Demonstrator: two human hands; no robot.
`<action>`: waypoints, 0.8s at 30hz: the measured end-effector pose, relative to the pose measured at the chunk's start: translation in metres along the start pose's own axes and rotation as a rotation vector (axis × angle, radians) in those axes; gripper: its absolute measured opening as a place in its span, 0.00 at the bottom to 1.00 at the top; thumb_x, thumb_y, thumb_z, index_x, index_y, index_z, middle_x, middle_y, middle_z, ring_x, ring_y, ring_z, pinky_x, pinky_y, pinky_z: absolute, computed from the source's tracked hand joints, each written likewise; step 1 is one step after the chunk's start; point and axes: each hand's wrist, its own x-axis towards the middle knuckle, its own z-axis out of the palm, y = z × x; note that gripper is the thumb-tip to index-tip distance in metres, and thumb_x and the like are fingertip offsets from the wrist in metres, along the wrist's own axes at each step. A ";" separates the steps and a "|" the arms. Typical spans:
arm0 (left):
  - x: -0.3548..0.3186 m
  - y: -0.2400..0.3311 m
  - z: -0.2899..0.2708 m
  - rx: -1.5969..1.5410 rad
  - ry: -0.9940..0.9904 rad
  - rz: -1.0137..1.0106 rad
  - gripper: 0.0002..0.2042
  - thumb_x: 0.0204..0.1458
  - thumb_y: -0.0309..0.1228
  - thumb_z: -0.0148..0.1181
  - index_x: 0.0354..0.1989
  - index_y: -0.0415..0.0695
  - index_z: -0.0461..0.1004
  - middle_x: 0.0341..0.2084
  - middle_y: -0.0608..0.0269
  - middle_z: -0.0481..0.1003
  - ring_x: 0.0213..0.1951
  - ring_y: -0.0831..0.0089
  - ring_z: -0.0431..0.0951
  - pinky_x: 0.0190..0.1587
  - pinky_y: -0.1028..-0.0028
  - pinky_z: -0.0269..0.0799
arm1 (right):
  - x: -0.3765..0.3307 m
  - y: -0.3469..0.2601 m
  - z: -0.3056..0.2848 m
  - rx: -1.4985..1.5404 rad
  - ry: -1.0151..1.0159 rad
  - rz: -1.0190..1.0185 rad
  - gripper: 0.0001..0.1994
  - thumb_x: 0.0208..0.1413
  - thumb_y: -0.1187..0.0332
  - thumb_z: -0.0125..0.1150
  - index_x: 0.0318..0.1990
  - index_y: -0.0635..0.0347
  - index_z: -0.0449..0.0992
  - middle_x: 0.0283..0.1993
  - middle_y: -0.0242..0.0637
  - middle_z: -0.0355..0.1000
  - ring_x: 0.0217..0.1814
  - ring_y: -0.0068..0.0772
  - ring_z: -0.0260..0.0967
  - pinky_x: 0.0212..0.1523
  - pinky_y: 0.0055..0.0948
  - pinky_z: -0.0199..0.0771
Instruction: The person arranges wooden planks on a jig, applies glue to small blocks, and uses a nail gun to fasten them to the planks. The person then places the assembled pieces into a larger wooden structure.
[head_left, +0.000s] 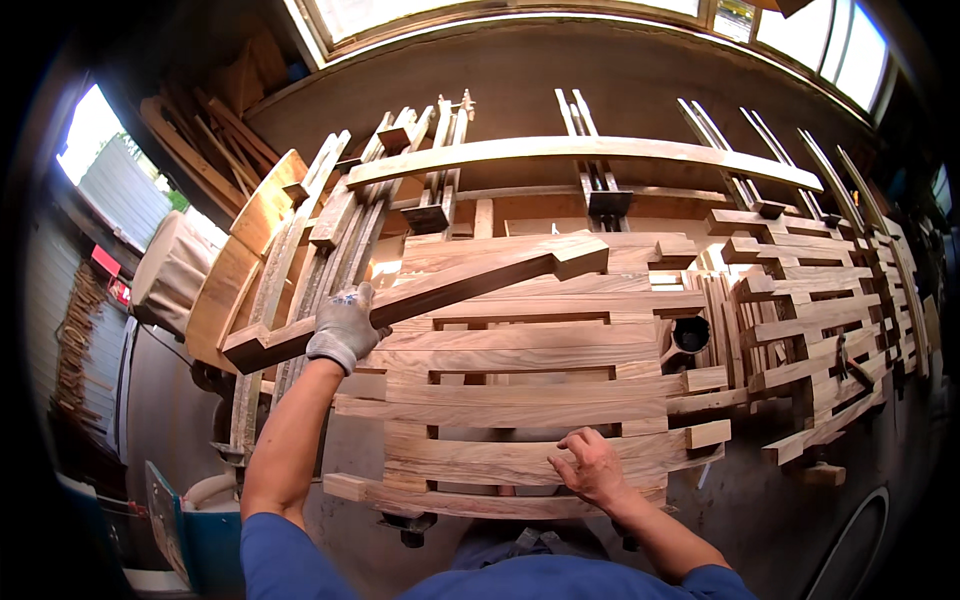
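My left hand [345,328], in a grey work glove, is closed around a long notched wooden board [465,281]. The board slants over the left part of the bench, its far end up to the right. Beneath it lie several pale wooden boards [500,358] side by side, with long slots between them. My right hand [592,468] is bare and hovers at the nearest boards, fingers loosely bent and apart with nothing in them. Whether its fingertips touch the wood, I cannot tell.
Long metal bar clamps [604,180] stretch toward the back, with a long plank [590,148] across them. A dark pot [690,336] stands right of the boards. More slotted boards [825,320] lie farther right. A teal machine [205,545] stands at the lower left.
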 end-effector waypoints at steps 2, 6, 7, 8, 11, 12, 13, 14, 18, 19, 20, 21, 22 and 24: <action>0.017 0.021 -0.012 -0.035 -0.073 0.003 0.46 0.47 0.67 0.71 0.67 0.48 0.68 0.51 0.49 0.83 0.55 0.53 0.84 0.56 0.57 0.79 | -0.001 0.009 0.003 -0.034 0.021 -0.012 0.14 0.51 0.65 0.76 0.42 0.59 0.80 0.47 0.44 0.76 0.52 0.49 0.75 0.51 0.43 0.78; 0.069 0.042 0.002 -0.146 -0.015 0.134 0.52 0.39 0.77 0.69 0.65 0.47 0.73 0.52 0.48 0.83 0.55 0.54 0.84 0.58 0.58 0.79 | 0.000 0.024 0.012 -0.118 0.003 -0.007 0.16 0.51 0.63 0.76 0.43 0.60 0.80 0.50 0.46 0.76 0.54 0.50 0.74 0.55 0.45 0.76; 0.081 0.048 0.000 -0.169 -0.023 0.159 0.51 0.40 0.77 0.69 0.64 0.46 0.75 0.52 0.48 0.83 0.55 0.54 0.84 0.58 0.58 0.79 | -0.001 0.025 0.014 -0.138 -0.007 0.019 0.16 0.51 0.63 0.76 0.43 0.60 0.80 0.51 0.46 0.76 0.55 0.50 0.74 0.55 0.45 0.76; 0.087 0.058 -0.017 -0.166 -0.091 0.136 0.49 0.40 0.76 0.69 0.61 0.46 0.77 0.51 0.47 0.83 0.56 0.54 0.83 0.58 0.57 0.79 | 0.000 0.025 0.015 -0.154 -0.023 0.036 0.16 0.51 0.63 0.76 0.43 0.60 0.80 0.52 0.47 0.76 0.55 0.51 0.73 0.56 0.45 0.76; 0.139 0.070 -0.003 -0.189 0.021 0.227 0.46 0.43 0.73 0.69 0.60 0.45 0.77 0.52 0.47 0.82 0.58 0.52 0.81 0.60 0.57 0.78 | 0.001 0.028 0.022 -0.172 -0.049 0.094 0.16 0.51 0.63 0.76 0.43 0.61 0.80 0.54 0.47 0.75 0.57 0.52 0.72 0.57 0.46 0.74; 0.153 0.076 -0.005 -0.199 0.052 0.253 0.44 0.46 0.70 0.70 0.62 0.45 0.75 0.54 0.47 0.81 0.61 0.53 0.79 0.63 0.58 0.75 | 0.002 0.025 0.022 -0.174 -0.042 0.110 0.16 0.51 0.63 0.76 0.43 0.61 0.80 0.54 0.47 0.75 0.56 0.52 0.72 0.57 0.47 0.74; 0.170 0.081 -0.005 -0.231 0.078 0.266 0.41 0.47 0.66 0.72 0.61 0.45 0.75 0.55 0.48 0.79 0.62 0.53 0.78 0.64 0.58 0.73 | 0.003 0.024 0.023 -0.177 -0.036 0.126 0.16 0.50 0.63 0.76 0.43 0.61 0.80 0.54 0.47 0.75 0.56 0.52 0.72 0.57 0.47 0.74; 0.188 0.082 0.005 -0.238 0.178 0.292 0.39 0.45 0.64 0.74 0.57 0.45 0.75 0.52 0.49 0.80 0.59 0.52 0.79 0.62 0.58 0.73 | 0.004 0.024 0.026 -0.187 -0.008 0.107 0.17 0.50 0.64 0.76 0.43 0.61 0.80 0.53 0.48 0.75 0.56 0.52 0.73 0.57 0.47 0.74; 0.245 0.100 0.020 -0.206 0.251 0.297 0.34 0.48 0.59 0.76 0.53 0.45 0.75 0.52 0.51 0.80 0.57 0.53 0.79 0.64 0.57 0.70 | 0.007 0.018 0.030 -0.202 0.020 0.132 0.17 0.49 0.64 0.77 0.45 0.61 0.80 0.52 0.49 0.76 0.55 0.53 0.74 0.56 0.47 0.74; 0.256 0.104 0.029 -0.214 0.264 0.311 0.33 0.48 0.59 0.75 0.53 0.46 0.75 0.52 0.51 0.80 0.57 0.53 0.79 0.64 0.57 0.70 | 0.009 0.017 0.030 -0.203 0.019 0.142 0.17 0.49 0.64 0.77 0.45 0.61 0.80 0.52 0.49 0.76 0.55 0.53 0.74 0.56 0.47 0.74; 0.268 0.105 0.042 -0.176 0.314 0.320 0.31 0.49 0.56 0.76 0.53 0.47 0.74 0.51 0.53 0.79 0.57 0.54 0.78 0.64 0.57 0.70 | 0.011 0.015 0.030 -0.204 0.019 0.148 0.17 0.49 0.64 0.77 0.45 0.62 0.81 0.52 0.49 0.76 0.55 0.53 0.74 0.56 0.48 0.75; 0.278 0.108 0.050 -0.156 0.313 0.333 0.31 0.49 0.54 0.76 0.54 0.47 0.74 0.51 0.54 0.79 0.58 0.54 0.77 0.63 0.57 0.70 | 0.012 0.014 0.031 -0.205 0.021 0.158 0.17 0.49 0.64 0.77 0.45 0.62 0.81 0.52 0.49 0.76 0.55 0.53 0.75 0.56 0.48 0.75; 0.287 0.110 0.057 -0.136 0.312 0.344 0.31 0.49 0.53 0.76 0.55 0.47 0.74 0.51 0.55 0.78 0.58 0.55 0.76 0.63 0.57 0.70 | 0.013 0.014 0.032 -0.205 0.026 0.160 0.17 0.50 0.64 0.77 0.45 0.62 0.81 0.51 0.49 0.77 0.54 0.53 0.75 0.56 0.48 0.75; 0.295 0.118 0.061 -0.065 0.348 0.354 0.32 0.49 0.48 0.76 0.59 0.47 0.73 0.53 0.56 0.76 0.61 0.58 0.73 0.64 0.58 0.69 | 0.014 0.014 0.033 -0.203 0.025 0.175 0.17 0.50 0.64 0.77 0.45 0.62 0.82 0.51 0.49 0.77 0.54 0.53 0.75 0.56 0.48 0.75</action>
